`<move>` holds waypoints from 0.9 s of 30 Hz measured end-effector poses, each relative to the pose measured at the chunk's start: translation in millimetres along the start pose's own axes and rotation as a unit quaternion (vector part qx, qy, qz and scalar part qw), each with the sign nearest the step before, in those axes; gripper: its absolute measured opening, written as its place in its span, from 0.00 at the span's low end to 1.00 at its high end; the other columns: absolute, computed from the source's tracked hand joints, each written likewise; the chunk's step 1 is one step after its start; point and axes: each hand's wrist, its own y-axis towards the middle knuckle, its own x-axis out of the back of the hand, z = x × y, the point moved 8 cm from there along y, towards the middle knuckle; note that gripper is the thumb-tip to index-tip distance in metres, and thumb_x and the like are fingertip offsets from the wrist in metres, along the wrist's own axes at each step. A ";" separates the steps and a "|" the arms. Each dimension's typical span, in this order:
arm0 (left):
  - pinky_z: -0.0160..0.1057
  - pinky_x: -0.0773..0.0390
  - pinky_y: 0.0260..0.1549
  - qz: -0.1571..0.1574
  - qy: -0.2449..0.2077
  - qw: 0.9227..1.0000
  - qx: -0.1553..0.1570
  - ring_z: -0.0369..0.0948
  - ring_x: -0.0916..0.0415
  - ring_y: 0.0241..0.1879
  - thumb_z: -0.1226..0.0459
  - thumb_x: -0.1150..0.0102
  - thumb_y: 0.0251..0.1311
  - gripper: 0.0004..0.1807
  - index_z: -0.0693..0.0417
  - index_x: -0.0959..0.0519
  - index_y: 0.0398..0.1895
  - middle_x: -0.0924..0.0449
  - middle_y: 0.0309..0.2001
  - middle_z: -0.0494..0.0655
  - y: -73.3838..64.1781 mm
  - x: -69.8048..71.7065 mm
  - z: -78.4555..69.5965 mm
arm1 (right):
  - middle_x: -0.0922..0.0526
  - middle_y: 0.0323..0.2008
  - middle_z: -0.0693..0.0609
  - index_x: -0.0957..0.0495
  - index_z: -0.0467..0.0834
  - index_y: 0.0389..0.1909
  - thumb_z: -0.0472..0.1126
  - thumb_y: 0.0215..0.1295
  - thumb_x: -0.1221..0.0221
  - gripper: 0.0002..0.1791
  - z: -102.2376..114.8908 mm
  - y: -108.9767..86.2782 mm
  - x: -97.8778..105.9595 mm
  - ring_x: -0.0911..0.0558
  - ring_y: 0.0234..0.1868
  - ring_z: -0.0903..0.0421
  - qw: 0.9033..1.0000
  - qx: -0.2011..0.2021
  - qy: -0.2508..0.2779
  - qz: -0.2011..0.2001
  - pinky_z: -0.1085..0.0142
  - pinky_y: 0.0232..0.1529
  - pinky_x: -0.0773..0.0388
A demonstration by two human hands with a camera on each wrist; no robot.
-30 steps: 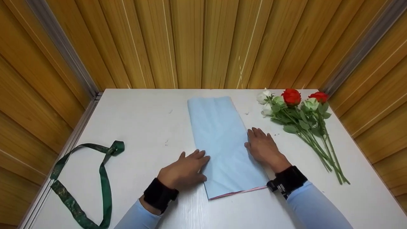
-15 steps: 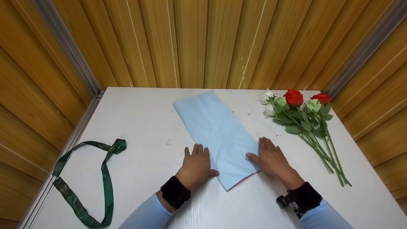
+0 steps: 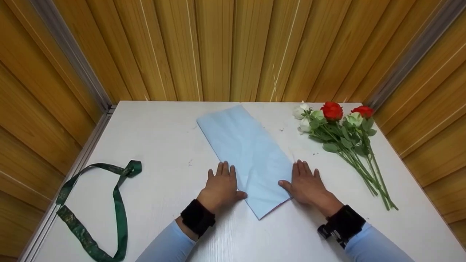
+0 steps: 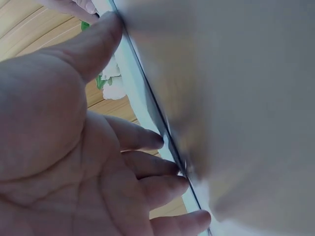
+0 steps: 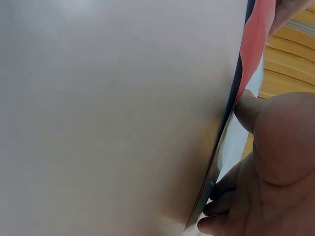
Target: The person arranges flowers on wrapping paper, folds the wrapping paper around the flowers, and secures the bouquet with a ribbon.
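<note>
A folded sheet of light blue wrapping paper (image 3: 247, 145) lies slanted on the white table, its far end toward the left. My left hand (image 3: 219, 191) rests along its lower left edge, fingers straight and thumb on the paper. Against the opposite edge lies my right hand (image 3: 309, 185), also straight-fingered, its thumb over the paper. From the right wrist, a pink layer (image 5: 256, 42) and a thin dark layer show beneath the blue at the near edge. The left wrist view has the fingertips (image 4: 199, 219) right at the paper's side edge.
Red and white roses (image 3: 332, 111) with long green stems lie at the back right of the table (image 3: 160, 145). A dark green ribbon (image 3: 122, 211) lies looped at the left. Wood-patterned panels (image 3: 214, 51) wall the table at the back and sides.
The paper has turned, its far end swinging left and its near end right. Both hands shifted with it, the left fingers now pointing forward. Over the last half second little has moved.
</note>
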 end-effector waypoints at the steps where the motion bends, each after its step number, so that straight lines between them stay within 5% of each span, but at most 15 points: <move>1: 0.66 0.40 0.75 0.004 -0.006 1.000 0.001 0.62 0.48 0.82 0.38 0.35 0.67 0.54 0.69 0.41 0.80 0.45 0.81 0.69 -0.1 -0.6 -0.2 | 0.55 0.80 0.22 0.54 0.21 0.79 0.62 0.82 0.53 0.51 1.7 -0.5 -0.5 0.55 0.82 0.26 1.000 0.004 -0.002 0.000 0.26 0.75 0.56; 12: 0.65 0.43 0.77 0.018 -0.024 0.999 0.011 0.61 0.51 0.83 0.40 0.34 0.67 0.54 0.69 0.42 0.81 0.46 0.81 0.69 -0.7 -1.9 -0.9 | 0.51 0.80 0.22 0.52 0.21 0.79 0.52 0.85 0.53 0.42 12.4 -3.3 -1.0 0.53 0.82 0.27 0.999 0.037 -0.007 -0.013 0.26 0.75 0.56; 19: 0.65 0.45 0.77 0.025 -0.030 0.999 0.013 0.61 0.52 0.83 0.39 0.35 0.67 0.54 0.68 0.42 0.81 0.48 0.82 0.69 -1.1 -1.7 -1.1 | 0.38 0.76 0.24 0.48 0.22 0.78 0.45 0.82 0.48 0.38 28.6 -6.1 5.8 0.42 0.80 0.30 0.994 0.088 -0.015 -0.066 0.28 0.75 0.49; 24: 0.65 0.45 0.77 0.029 -0.025 0.999 0.009 0.61 0.52 0.83 0.39 0.36 0.68 0.54 0.68 0.43 0.81 0.48 0.82 0.69 -0.9 -2.8 -1.3 | 0.34 0.76 0.28 0.46 0.27 0.79 0.37 0.75 0.41 0.39 31.6 -3.8 13.0 0.37 0.79 0.32 0.985 0.093 0.113 -0.095 0.36 0.76 0.42; 27: 0.65 0.45 0.77 0.029 -0.026 0.999 0.010 0.61 0.52 0.83 0.39 0.36 0.67 0.54 0.68 0.42 0.81 0.48 0.82 0.69 -0.6 -3.2 -1.1 | 0.34 0.77 0.33 0.47 0.33 0.81 0.37 0.72 0.38 0.43 23.9 1.9 18.3 0.32 0.76 0.34 0.960 0.056 0.257 -0.099 0.41 0.73 0.33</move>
